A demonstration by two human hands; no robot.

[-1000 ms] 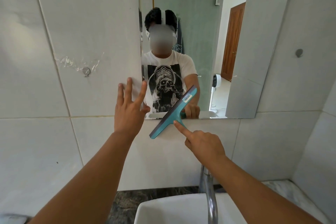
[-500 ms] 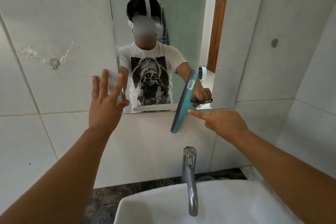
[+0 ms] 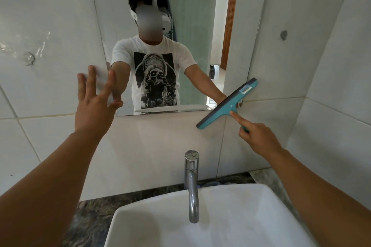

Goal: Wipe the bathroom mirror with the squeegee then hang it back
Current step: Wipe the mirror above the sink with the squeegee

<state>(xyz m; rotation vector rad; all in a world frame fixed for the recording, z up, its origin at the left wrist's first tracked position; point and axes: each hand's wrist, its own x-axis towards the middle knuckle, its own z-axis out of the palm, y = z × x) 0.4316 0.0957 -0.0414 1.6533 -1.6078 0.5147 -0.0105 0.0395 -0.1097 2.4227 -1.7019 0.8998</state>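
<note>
The right hand [image 3: 259,138] is closed around the handle of the teal plastic squeegee with a grey rubber blade [image 3: 227,104], index finger stretched along it — the blade lies tilted across the lower right corner of the frameless rectangular wall mirror [image 3: 180,26]. The left hand [image 3: 94,110] is empty, fingers spread at the mirror's lower left edge — above the white ceramic basin [image 3: 230,222] and chrome tap [image 3: 192,184]
</note>
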